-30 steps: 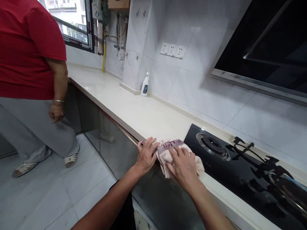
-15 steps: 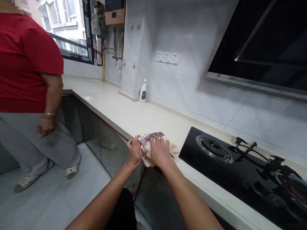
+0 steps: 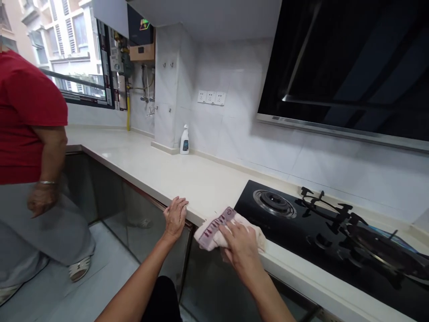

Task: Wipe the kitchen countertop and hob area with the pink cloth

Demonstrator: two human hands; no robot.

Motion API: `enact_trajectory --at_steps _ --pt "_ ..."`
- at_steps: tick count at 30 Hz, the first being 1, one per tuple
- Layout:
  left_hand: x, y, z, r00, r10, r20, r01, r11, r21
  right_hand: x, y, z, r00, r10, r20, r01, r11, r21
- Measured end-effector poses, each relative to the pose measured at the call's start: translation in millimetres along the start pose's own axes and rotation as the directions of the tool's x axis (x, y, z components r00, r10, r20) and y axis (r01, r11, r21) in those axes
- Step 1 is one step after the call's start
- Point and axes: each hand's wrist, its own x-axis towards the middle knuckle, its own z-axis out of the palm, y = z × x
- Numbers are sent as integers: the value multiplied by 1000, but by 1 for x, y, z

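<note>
My right hand [image 3: 240, 245] presses a pink-and-white cloth [image 3: 214, 226] with a purple striped edge onto the front edge of the cream countertop [image 3: 187, 179], just left of the black gas hob [image 3: 321, 232]. Its fingers curl over the cloth, holding it. My left hand [image 3: 175, 216] rests flat on the counter's front edge a little to the left, fingers stretched out, apart from the cloth and holding nothing.
A person in a red top and grey trousers [image 3: 30, 179] stands at the left on the tiled floor. A white spray bottle [image 3: 184, 140] stands by the back wall. A dark range hood [image 3: 348, 67] hangs above the hob. Glass-fronted cabinets [image 3: 134, 214] run below the counter.
My left hand let go of the cloth and now lies flat on the counter edge. My right hand slid the cloth rightward along the edge. The view tilted up; the other person shifted left.
</note>
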Motion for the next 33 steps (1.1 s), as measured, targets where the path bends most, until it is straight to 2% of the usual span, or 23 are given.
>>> enact_trajectory --at_steps 4,7,9,13,17,20,23,26,29,31,33 --pt "1 4 0 1000 -28 -10 28 999 -28 -61 56 6 973 45 -224 -52 998 -24" --pt "2 5 -2 999 -36 -14 36 999 -34 -107 104 9 950 17 -313 -49 994 -96" --pt "3 5 -3 999 -38 -15 37 999 -31 -136 131 6 944 29 -329 -74 989 -127" --pt "6 5 -4 1000 -23 -9 23 999 -25 -179 162 -8 938 167 -303 -219 965 -146" --pt "7 3 -4 1000 -1 -16 0 1000 -16 -208 188 -16 937 168 -307 -222 963 -150" --pt "7 2 -4 1000 6 -15 -6 1000 -6 -232 219 -18 936 173 -305 -222 966 -134" --pt "8 1 -4 1000 21 -11 -21 1000 -4 -256 248 -23 923 254 -288 -296 949 -113" --pt "12 1 -6 999 36 -23 -36 999 -1 -266 258 -34 896 366 -252 -399 912 -94" --pt "16 13 -7 997 65 -40 -63 997 47 -254 244 -46 885 429 -180 -450 888 -96" --pt "17 33 -5 993 121 4 -121 992 41 -232 224 -51 895 427 -128 -438 895 -83" --pt "17 64 0 975 203 93 -200 979 -44 -202 197 -52 917 388 -93 -394 918 -52"
